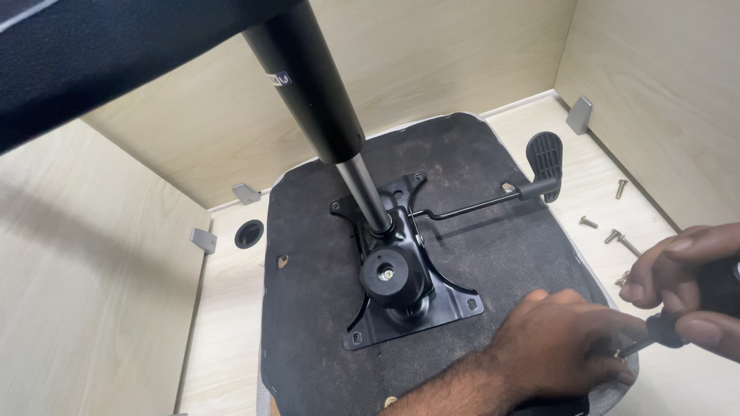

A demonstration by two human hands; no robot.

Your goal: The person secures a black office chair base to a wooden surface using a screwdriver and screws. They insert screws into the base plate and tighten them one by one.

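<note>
Left hand (566, 339): palm down on the upturned dark fabric chair seat (324, 308), fingers curled (contents hidden).
Right hand (686, 289): fist closed around the black-handled screwdriver (655, 331), tip beside the left fingers.

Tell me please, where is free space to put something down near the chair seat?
Bare wood lies left of the seat underside, below the round cable hole. A narrow strip runs behind the seat along the back wall. The right side is crowded: loose bolts, the lever paddle, and both hands, left and right with the screwdriver.
</note>
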